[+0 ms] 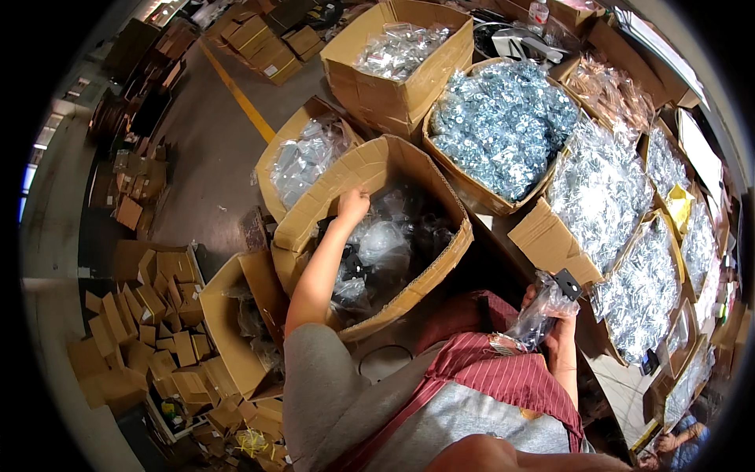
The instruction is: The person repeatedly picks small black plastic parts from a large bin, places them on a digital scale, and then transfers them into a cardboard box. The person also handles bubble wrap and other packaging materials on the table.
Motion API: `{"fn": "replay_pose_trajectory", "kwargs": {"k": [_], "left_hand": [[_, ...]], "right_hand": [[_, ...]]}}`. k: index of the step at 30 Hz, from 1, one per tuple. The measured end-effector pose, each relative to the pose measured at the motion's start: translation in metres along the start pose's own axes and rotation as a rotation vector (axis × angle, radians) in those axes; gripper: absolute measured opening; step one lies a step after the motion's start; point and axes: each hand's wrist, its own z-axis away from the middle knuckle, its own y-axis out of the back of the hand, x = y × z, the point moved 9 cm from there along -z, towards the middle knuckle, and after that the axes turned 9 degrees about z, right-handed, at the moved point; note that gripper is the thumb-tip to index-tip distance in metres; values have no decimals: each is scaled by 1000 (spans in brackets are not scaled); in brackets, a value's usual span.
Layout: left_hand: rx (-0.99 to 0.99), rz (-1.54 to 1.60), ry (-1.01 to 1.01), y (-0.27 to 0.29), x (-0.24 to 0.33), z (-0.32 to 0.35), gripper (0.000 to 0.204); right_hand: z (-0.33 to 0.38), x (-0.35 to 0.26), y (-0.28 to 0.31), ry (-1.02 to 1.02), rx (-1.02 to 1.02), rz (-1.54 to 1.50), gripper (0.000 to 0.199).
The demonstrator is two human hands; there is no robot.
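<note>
My left hand (pixel 354 204) is over the left inner side of a large cardboard box (pixel 367 161). Its fingers are curled closed, and whatever they hold, if anything, is hidden. Below it in the box lie clear plastic bags (pixel 384 242) with dark parts in them. On the right, close to my body, my right hand (pixel 560 324) grips a clear plastic bag (pixel 537 316). A black flat bracket with holes (pixel 567 284) sticks up at the top of this bag.
Around me stand cartons of bagged silvery hardware (pixel 503 126), (pixel 602 197) and a carton of clear bags (pixel 307 161). Lower left is a pile of small cardboard boxes (pixel 169 338). Another person's hand (pixel 678 437) shows at the lower right edge.
</note>
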Motion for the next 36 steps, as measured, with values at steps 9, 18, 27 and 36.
{"fn": "replay_pose_trajectory", "kwargs": {"k": [9,18,27,36], "left_hand": [[-565,257,412,-56,-59,-33,35],[-610,-163,-78,-32,49,28,44],[-389,-212,-102,23,43,23,26],[-193,-267,-59,-42,-4,-39,29]], "right_hand": [[0,15,16,-83,198,-55,51],[-10,26,12,-97,271,-98,57],[-31,31,3,-111,206,-40,65],[-40,51,9,-205,216,90,65]]}}
